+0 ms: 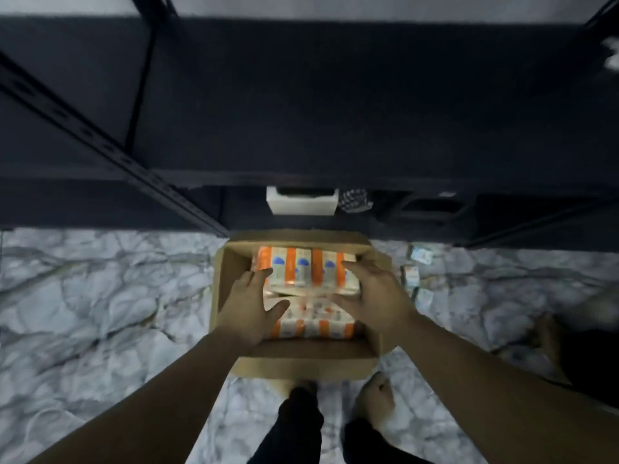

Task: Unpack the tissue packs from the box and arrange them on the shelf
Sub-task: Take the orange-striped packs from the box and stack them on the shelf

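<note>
Tissue bundle (306,272) between spread fingers (259,274)

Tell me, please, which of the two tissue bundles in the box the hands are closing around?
The far tissue bundle, nearer the shelf: the left hand and right hand flank its sides, while the near tissue bundle lies below the wrists.

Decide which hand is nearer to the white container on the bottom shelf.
Right, narrowly. The right hand reaches along the far tissue bundle in the box, fingertips just below the white container. The left hand sits lower and leftward.
</note>
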`<state>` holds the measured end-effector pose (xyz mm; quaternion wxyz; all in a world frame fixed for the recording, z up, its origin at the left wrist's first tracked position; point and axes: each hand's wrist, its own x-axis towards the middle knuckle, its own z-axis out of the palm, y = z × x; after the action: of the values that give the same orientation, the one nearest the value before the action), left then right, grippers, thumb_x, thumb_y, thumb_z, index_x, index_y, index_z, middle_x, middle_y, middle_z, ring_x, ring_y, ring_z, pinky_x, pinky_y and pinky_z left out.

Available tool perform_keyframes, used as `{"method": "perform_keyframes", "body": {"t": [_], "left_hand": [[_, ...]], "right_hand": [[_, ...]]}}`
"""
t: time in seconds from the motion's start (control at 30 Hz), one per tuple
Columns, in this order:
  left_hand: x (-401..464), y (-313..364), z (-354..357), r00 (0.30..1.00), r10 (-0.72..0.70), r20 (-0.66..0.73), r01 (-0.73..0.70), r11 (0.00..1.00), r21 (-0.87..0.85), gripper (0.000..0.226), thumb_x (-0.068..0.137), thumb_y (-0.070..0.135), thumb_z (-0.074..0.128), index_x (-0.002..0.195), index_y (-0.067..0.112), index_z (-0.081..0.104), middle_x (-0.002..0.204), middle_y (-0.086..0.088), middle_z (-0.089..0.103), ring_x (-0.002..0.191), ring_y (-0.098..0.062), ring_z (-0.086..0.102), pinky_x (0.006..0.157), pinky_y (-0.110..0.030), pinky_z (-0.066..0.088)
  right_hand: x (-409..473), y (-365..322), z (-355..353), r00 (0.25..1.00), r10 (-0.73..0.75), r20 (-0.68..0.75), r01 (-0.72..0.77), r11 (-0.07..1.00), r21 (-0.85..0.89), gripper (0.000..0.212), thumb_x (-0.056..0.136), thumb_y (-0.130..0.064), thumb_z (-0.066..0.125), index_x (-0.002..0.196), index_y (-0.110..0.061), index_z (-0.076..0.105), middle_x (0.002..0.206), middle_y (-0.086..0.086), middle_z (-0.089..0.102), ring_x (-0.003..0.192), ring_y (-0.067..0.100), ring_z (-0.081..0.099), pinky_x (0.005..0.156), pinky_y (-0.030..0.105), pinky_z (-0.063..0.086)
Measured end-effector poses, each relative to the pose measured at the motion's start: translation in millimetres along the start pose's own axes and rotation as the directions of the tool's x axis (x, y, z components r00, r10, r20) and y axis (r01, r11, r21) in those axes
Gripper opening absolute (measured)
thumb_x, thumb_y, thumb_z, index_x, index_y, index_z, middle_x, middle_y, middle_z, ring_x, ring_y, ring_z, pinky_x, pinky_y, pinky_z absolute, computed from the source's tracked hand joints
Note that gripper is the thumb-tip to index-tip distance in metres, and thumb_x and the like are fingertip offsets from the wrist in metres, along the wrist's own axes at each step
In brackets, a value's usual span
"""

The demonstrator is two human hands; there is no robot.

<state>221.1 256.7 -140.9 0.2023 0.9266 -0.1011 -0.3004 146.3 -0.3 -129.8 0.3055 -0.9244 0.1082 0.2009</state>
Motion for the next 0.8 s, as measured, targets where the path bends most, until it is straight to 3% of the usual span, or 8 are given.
{"method": "perform_keyframes", "body": {"t": [0.13,0.23,0.3,0.4,0.47,0.63,0.7,0.8], "left_hand": [[38,-59,50,0.982,-0.189,0.007,0.189,0.978,-0.084,0.069,0.088,0.061,0.070,0.136,0.014,0.051,0.130,-0.006,0.054,0.123,-0.026,0.053,0.097,-0.037,0.043],[78,-79,71,0.946,-0.325,0.021,0.318,0.910,-0.266,0.087,0.074,0.084,0.064,0.134,0.021,0.055,0.128,0.000,0.062,0.116,-0.024,0.064,0.098,-0.042,0.053],[99,-86,82,0.930,-0.363,0.056,0.354,0.845,-0.402,0.088,0.069,0.087,0.065,0.130,0.024,0.061,0.119,0.004,0.071,0.108,-0.021,0.070,0.096,-0.043,0.056],[113,-80,90,0.918,-0.393,0.056,0.346,0.724,-0.597,0.048,0.086,0.050,0.080,0.119,0.016,0.074,0.106,-0.001,0.077,0.096,-0.019,0.074,0.076,-0.031,0.061],[113,-73,90,0.915,-0.403,0.021,0.304,0.654,-0.693,0.038,0.083,0.034,0.086,0.114,0.016,0.074,0.101,0.001,0.078,0.089,-0.013,0.075,0.062,-0.020,0.057],[96,-73,85,0.971,-0.234,-0.058,0.115,0.661,-0.742,0.041,0.074,0.021,0.091,0.107,0.017,0.067,0.102,-0.001,0.078,0.094,-0.017,0.077,0.088,-0.046,0.062],[91,-75,75,0.982,-0.169,-0.088,0.045,0.655,-0.754,0.045,0.069,0.019,0.092,0.107,0.014,0.068,0.108,-0.007,0.077,0.101,-0.026,0.075,0.092,-0.054,0.060],[84,-74,60,0.993,-0.090,-0.072,-0.005,0.591,-0.807,0.052,0.070,-0.002,0.091,0.115,0.002,0.066,0.116,-0.018,0.074,0.108,-0.038,0.072,0.096,-0.060,0.057]], "right_hand": [[58,16,62,0.998,-0.026,0.058,0.029,0.998,-0.055,0.081,0.082,-0.065,0.075,0.148,-0.022,0.055,0.146,0.004,0.059,0.135,0.027,0.053,0.111,0.041,0.044],[92,24,93,0.996,-0.053,0.069,0.057,0.997,-0.048,0.082,0.083,-0.062,0.077,0.150,-0.019,0.053,0.149,0.004,0.056,0.138,0.026,0.049,0.113,0.037,0.040],[107,29,110,0.994,-0.075,0.078,0.078,0.996,-0.034,0.083,0.084,-0.062,0.076,0.152,-0.021,0.050,0.153,0.002,0.052,0.141,0.023,0.045,0.114,0.036,0.037],[124,32,124,0.992,-0.116,0.050,0.117,0.993,-0.016,0.087,0.083,-0.064,0.074,0.154,-0.023,0.046,0.155,0.000,0.050,0.144,0.022,0.044,0.117,0.039,0.038],[131,30,127,0.991,-0.131,0.022,0.131,0.991,-0.001,0.091,0.083,-0.065,0.075,0.157,-0.024,0.042,0.157,-0.001,0.048,0.144,0.021,0.043,0.117,0.037,0.037],[135,16,123,0.991,-0.134,0.009,0.133,0.988,0.083,0.101,0.078,-0.072,0.074,0.160,-0.028,0.033,0.154,-0.005,0.047,0.140,0.018,0.044,0.113,0.040,0.042],[134,15,114,0.993,-0.112,0.032,0.109,0.990,0.089,0.103,0.075,-0.075,0.074,0.159,-0.031,0.034,0.149,-0.005,0.052,0.137,0.019,0.047,0.113,0.044,0.043],[130,14,97,0.995,-0.088,0.051,0.083,0.993,0.088,0.110,0.070,-0.081,0.074,0.161,-0.039,0.028,0.149,-0.005,0.054,0.143,0.026,0.043,0.119,0.050,0.036]]}}
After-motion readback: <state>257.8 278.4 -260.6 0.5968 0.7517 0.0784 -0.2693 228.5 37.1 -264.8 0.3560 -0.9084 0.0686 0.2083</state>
